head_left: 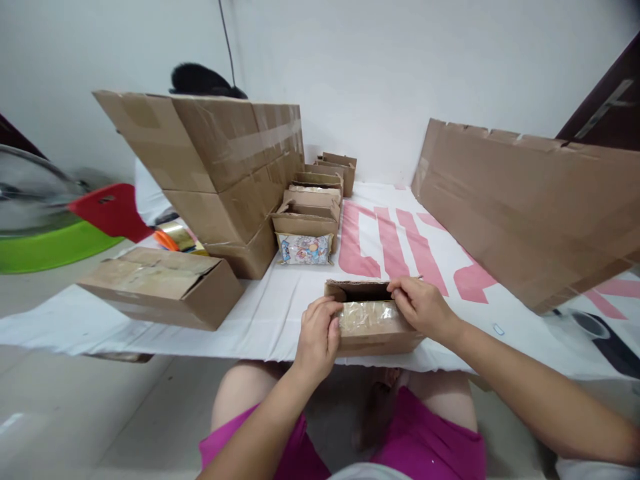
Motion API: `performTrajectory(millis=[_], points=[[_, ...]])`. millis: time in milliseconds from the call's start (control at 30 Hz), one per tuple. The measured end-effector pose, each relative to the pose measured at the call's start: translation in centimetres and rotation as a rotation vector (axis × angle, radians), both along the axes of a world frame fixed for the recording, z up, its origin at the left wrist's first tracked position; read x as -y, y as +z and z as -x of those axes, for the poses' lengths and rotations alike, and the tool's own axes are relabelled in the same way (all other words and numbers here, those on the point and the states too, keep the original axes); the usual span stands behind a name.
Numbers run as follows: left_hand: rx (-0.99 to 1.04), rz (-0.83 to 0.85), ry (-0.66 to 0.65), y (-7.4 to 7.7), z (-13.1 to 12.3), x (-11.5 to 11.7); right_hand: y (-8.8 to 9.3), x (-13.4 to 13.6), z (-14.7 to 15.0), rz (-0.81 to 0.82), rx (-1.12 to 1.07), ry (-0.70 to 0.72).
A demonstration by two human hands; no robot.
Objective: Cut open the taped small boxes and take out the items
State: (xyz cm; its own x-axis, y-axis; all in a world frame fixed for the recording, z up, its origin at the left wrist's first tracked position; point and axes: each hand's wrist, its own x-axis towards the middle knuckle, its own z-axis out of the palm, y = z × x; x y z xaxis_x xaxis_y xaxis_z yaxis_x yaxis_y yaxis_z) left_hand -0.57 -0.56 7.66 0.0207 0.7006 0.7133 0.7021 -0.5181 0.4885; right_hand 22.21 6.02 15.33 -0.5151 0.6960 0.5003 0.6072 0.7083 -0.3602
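A small brown cardboard box (373, 327) with clear tape on its top sits at the near edge of the white sheet, its far end open. My left hand (316, 337) grips its left end, fingers curled over the top. My right hand (423, 305) holds its right end, fingertips on the upper rim by the opening. Beyond it, a row of similar small boxes (309, 213) runs toward the wall; the nearest shows a colourful printed packet (304, 249).
A stack of large taped cartons (235, 167) stands at the left, with a flat closed box (165, 283) in front. A long folded cardboard sheet (530, 200) leans at the right. A green basin (50, 247) and a red lid (113, 210) sit far left.
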Motion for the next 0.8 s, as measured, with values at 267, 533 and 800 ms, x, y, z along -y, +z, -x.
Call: performTrajectory(millis=[267,533,800], points=[[-0.008,-0.005,-0.01,0.1,0.2,0.1,2.4,-0.5,-1.2,0.022,0.11,0.483],[0.006,-0.011,-0.017,0.0,0.0,0.0,1.5,-0.5,-1.1,-0.061,0.153,0.491],[0.001,0.001,-0.029,0.0,0.1,0.1,-0.3,0.0,0.7,0.02,0.104,0.136]])
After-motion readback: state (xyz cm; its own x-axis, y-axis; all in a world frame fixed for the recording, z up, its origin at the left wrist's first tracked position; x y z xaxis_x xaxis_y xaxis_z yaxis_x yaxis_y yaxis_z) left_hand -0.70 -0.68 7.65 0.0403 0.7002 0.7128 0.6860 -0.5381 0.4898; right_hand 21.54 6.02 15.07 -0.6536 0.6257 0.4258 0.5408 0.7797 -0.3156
